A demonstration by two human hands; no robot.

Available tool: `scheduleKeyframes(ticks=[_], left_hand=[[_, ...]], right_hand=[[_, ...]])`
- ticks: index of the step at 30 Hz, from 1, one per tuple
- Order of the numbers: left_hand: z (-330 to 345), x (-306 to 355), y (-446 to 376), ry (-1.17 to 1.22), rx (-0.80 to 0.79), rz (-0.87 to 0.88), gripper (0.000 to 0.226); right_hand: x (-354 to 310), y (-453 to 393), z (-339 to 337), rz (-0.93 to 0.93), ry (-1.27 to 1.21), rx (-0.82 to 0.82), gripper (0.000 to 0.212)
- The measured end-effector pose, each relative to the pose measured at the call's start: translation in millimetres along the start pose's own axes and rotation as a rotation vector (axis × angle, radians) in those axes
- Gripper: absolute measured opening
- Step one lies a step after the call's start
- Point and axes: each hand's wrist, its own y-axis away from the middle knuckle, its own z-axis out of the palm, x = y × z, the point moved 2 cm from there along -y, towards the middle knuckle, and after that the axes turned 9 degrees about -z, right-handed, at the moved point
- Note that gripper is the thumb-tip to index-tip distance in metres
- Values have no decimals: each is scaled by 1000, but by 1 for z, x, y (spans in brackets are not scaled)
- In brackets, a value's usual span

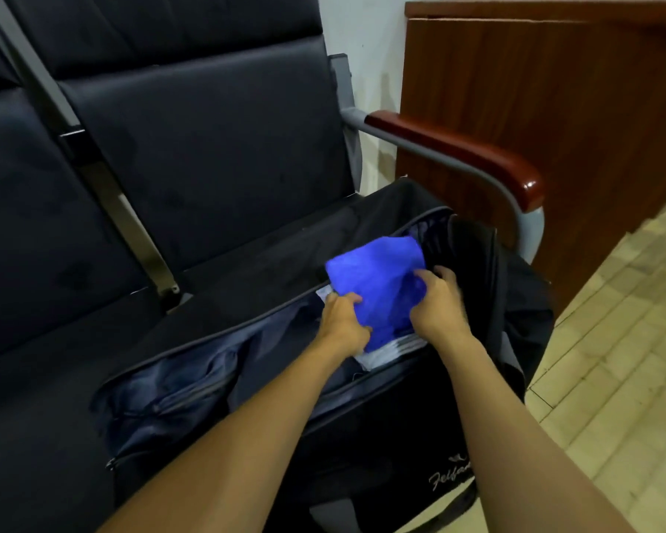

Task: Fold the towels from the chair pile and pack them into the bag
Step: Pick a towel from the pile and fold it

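Just then the blue towel [377,278] sat folded between the two hands, held over the open mouth of the black bag [381,428] at its right-hand end. Its long axis ran away from the person, from the near edge by the wrists up toward the far zip. The left hand [341,321] had its fingers curled round the towel's left edge, thumb on top; the right hand [437,305] gripped the right edge, fingers hooked over the cloth. Both sat about equally close to it, one to each side, so neither arm led. Directly beneath the hands, something white [389,352] already lay in the bag, touching the towel's lower edge; whether it was another towel I could not tell.

To my eye the next move would be straight down: the towel stood just above that white layer, and both hands would have to lower it flat without letting the fold spring open.

Leftward of the hands the bag gaped wide, showing its grey lining [193,382]. Beyond the hands lay the dark chair seat [216,155], with no pile visible on it, and off to their right a wood-capped armrest [473,151] and a brown cabinet [562,90].
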Motion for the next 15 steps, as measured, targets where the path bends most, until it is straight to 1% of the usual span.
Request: scheduleKeyframes(ticks=[3,6,8,10,12,15], left_hand=[[5,-11,-2,5,-37,-65,62],[6,-17,-3,124,-86,-147,66],[5,-21,0,274,-151,-237,74],[5,-23,4,331,-208,-264,82],[4,-25,10,245,-223,-211,83],[1,-24,18,28,-133,-88,75]], right_hand=[[12,6,6,146,-106,90,56],[16,4,5,165,-125,126,48],[16,7,5,178,-111,138,44],[12,15,5,171,-81,154,43],[5,23,6,171,8,155,47],[-7,32,11,107,198,140,46]])
